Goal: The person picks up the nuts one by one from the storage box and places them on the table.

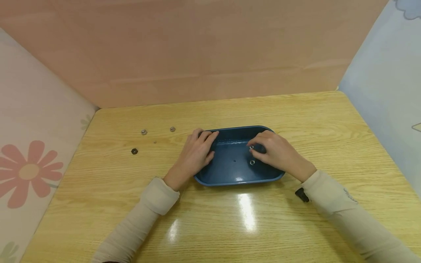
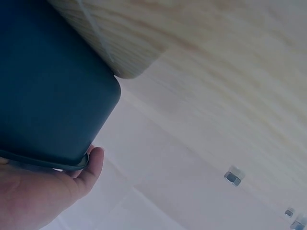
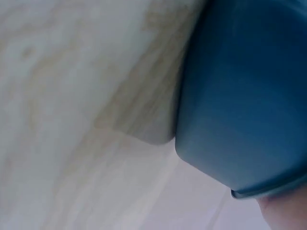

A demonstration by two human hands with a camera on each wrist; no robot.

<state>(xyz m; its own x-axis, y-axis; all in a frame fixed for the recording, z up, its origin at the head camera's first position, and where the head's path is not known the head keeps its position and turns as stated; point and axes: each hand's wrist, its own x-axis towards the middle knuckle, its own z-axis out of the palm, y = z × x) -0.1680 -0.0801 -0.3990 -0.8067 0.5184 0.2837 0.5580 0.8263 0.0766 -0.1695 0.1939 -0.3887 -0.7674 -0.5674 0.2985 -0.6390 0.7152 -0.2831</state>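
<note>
A blue plastic tray (image 1: 227, 175) sits on the wooden table between both hands. My left hand (image 1: 197, 151) grips its left end, fingers bent over the rim and thumb inside; the left wrist view shows fingers (image 2: 93, 167) round the tray's corner. Reaching over the right end, my right hand (image 1: 274, 149) pinches a small silver hex nut (image 1: 251, 147) between thumb and index finger, low inside the tray. Another silver nut (image 1: 252, 162) lies on the tray floor just below it. In the right wrist view, the tray wall (image 3: 240, 120) hides most of that hand.
Left of the tray lie two silver nuts, one nearer (image 1: 172, 129) and one farther off (image 1: 144, 132), a black nut (image 1: 134, 151) and a tiny piece (image 1: 155, 142). A pinkish-brown covering (image 1: 204, 51) rises behind the wooden table (image 1: 108, 175). Patterned walls flank both sides.
</note>
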